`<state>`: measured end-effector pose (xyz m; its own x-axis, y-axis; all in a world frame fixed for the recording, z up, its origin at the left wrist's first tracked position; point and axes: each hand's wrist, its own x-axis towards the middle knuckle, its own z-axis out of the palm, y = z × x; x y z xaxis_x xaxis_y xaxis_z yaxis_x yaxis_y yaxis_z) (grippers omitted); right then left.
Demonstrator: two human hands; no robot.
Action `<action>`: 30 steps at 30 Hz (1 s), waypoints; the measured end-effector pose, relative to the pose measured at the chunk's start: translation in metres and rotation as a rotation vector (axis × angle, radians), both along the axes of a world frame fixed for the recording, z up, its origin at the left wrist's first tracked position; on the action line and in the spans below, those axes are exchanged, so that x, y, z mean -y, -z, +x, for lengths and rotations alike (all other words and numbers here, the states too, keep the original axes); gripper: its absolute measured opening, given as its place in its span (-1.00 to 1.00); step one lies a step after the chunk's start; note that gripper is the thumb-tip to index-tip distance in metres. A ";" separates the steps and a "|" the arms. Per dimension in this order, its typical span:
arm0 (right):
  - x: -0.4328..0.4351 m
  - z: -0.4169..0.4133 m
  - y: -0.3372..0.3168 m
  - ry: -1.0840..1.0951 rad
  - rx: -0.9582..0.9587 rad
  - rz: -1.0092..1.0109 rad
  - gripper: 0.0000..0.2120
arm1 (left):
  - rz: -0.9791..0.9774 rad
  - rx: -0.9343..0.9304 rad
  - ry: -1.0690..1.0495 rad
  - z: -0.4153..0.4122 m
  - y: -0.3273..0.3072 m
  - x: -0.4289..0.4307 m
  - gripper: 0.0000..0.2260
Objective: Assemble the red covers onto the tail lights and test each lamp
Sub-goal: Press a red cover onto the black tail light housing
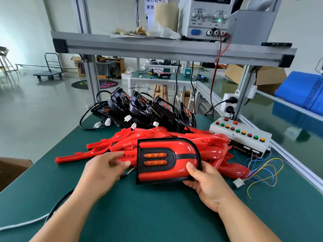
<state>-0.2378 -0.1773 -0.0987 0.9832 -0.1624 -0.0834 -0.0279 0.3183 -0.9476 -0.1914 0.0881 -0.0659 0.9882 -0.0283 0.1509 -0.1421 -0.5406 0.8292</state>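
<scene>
A tail light with its red cover fitted and two orange lenses faces me, tilted up above the green mat. My right hand grips its lower right edge, thumb on the front. My left hand hovers just left of the lamp with fingers loosely curled, near the lamp's thin wires; whether it pinches them I cannot tell. Behind lies a pile of loose red covers. Further back stand several black tail light bodies with cables and white plugs.
A white test box with coloured buttons sits at the right, its loose wires and white connector trailing onto the mat. A power supply stands on the aluminium shelf above. A black cable runs off the near left.
</scene>
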 end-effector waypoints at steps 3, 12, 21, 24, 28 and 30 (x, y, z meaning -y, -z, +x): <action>-0.001 0.000 -0.002 0.009 -0.021 -0.011 -0.85 | 0.522 -0.023 -0.077 -0.003 -0.013 -0.035 -0.70; -0.003 -0.002 -0.008 0.034 -0.064 -0.034 -0.80 | 1.210 -0.398 0.128 -0.021 -0.028 -0.073 -0.78; -0.005 -0.005 -0.018 -0.010 -0.122 -0.021 -0.83 | 0.839 0.044 -0.366 0.023 -0.084 -0.064 -0.81; -0.007 -0.007 -0.023 -0.032 -0.148 -0.033 -0.86 | 0.759 0.231 -0.461 0.031 -0.096 -0.022 -0.76; -0.008 -0.010 -0.026 -0.031 -0.172 -0.051 -0.86 | 0.489 0.345 -0.409 0.043 -0.112 0.036 -0.60; -0.008 -0.012 -0.026 -0.043 -0.184 -0.069 -0.86 | 0.067 0.164 -0.234 0.053 -0.124 0.058 -0.59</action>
